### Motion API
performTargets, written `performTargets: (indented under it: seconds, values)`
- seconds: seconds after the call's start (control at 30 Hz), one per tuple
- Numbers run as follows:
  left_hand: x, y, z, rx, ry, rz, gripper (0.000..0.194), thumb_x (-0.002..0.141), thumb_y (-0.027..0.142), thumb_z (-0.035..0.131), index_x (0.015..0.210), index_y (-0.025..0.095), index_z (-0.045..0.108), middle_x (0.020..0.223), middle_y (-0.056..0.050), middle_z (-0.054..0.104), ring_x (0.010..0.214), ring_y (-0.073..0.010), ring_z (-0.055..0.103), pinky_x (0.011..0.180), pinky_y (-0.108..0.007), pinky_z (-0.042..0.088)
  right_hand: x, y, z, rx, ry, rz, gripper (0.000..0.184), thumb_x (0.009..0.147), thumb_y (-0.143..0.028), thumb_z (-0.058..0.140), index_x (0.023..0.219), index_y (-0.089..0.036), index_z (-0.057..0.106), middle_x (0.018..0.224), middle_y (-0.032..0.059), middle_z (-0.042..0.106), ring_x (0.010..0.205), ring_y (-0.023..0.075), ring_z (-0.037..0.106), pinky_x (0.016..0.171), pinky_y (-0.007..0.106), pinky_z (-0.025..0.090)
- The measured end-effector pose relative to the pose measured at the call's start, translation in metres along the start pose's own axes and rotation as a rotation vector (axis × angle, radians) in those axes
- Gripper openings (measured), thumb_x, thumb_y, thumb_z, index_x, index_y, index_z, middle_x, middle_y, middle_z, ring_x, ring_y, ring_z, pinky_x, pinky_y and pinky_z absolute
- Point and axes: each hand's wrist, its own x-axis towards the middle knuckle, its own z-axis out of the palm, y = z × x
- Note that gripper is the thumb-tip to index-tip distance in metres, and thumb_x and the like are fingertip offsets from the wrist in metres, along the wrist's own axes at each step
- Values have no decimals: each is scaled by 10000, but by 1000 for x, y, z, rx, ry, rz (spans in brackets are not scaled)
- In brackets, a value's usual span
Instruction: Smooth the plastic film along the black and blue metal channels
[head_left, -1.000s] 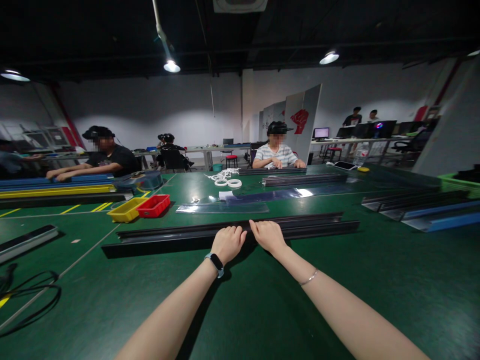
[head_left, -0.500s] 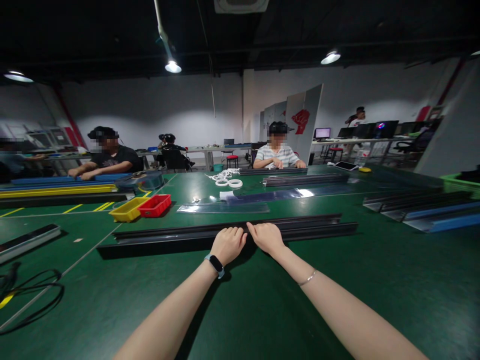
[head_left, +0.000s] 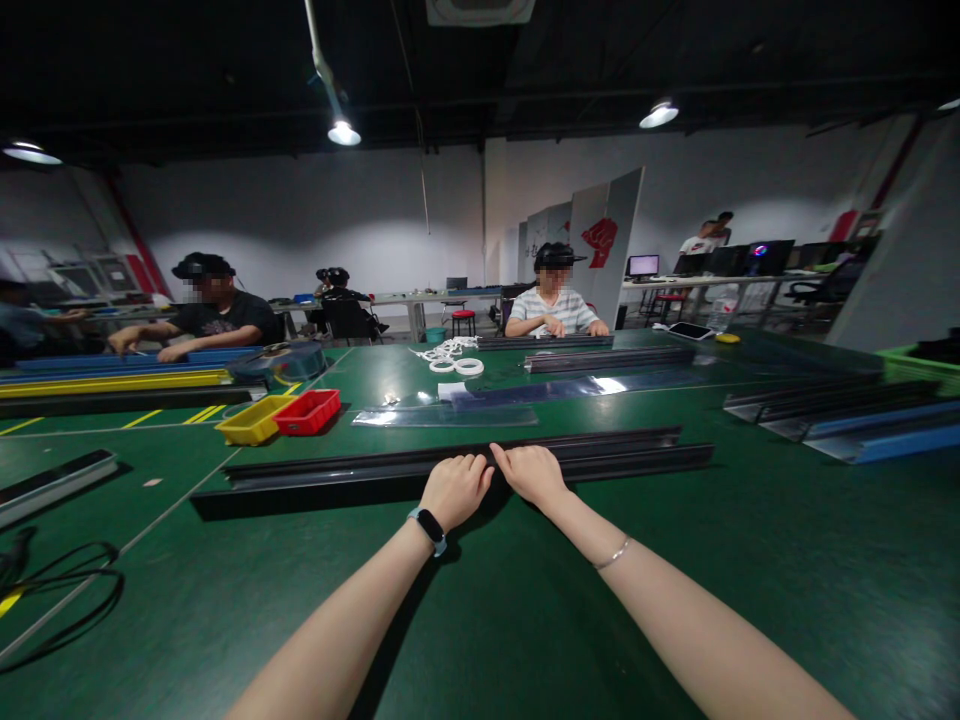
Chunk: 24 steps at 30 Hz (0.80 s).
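Observation:
A long black channel profile (head_left: 315, 494) lies crosswise on the green tabletop in front of me, its trough facing up. Near its middle, my left hand (head_left: 456, 490) is closed over the near wall, with a watch band on that wrist. Close beside it, my right hand (head_left: 531, 474) grips the same profile, thumb pointing toward the left hand. The fingertips of both hands are hidden inside the trough. Beyond the profile lies a clear plastic strip (head_left: 442, 416).
A yellow bin (head_left: 255, 422) and a red bin (head_left: 308, 413) stand at left, near a black cable (head_left: 82, 560). White rings (head_left: 468, 367) lie farther back. Several black and blue profiles (head_left: 885, 436) rest at right. Across the table sits a person in a striped shirt (head_left: 551, 305).
My hands and the black profile hold nearly the same position. At the far left, a co-worker's hand has moved left along the blue profiles.

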Motion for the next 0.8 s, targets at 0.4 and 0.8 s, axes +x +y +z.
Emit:
performTargets:
  seconds: [0.4, 0.8]
  values:
    - [1, 0, 4, 22, 1, -16, 313, 838, 344, 241, 752, 160, 479, 654, -35, 501, 637, -106, 456, 595, -238, 294, 1, 3, -2, -46, -58, -52, 633, 838, -470, 93, 723, -173, 641, 660, 78, 599, 652, 140, 557, 603, 224, 336]
    - [-3, -7, 5, 35, 52, -151, 366, 835, 355, 245, 670, 149, 499, 610, -49, 511, 601, -115, 469, 569, -245, 291, 0, 4, -4, -16, -17, 29, 679, 822, -503, 76, 639, -158, 632, 641, 83, 594, 638, 138, 554, 607, 230, 334]
